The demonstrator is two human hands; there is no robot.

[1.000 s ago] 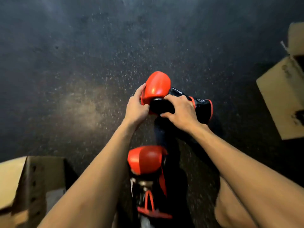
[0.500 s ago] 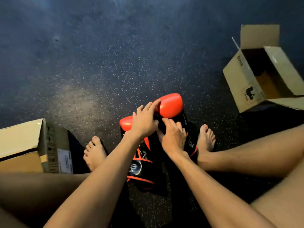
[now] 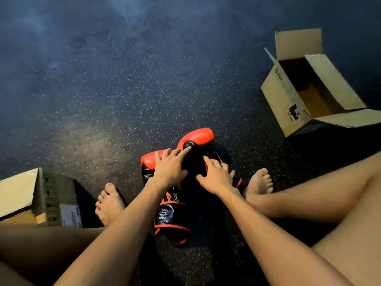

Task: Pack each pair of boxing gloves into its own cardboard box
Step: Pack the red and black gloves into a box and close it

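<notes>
Where the gloves [image 3: 165, 215] were laid: on the floor [image 3: 103, 100] between the feet, cuffs toward the body.
Fingers [image 3: 182, 151]: left hand [image 3: 169, 170] and right hand [image 3: 216, 178] were spread, unclenched, pressed on top.
Open box [image 3: 288, 104]: well off rightward, nearer the right hand.

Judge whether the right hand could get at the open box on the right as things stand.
Probably yes, with a lean. The right hand rests on the gloves, and only floor lies between it and the box, whose flaps stand open.

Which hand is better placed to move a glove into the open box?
Right. The right hand rests on the boxing gloves nearest the open cardboard box; the left hand would have to cross.
</notes>
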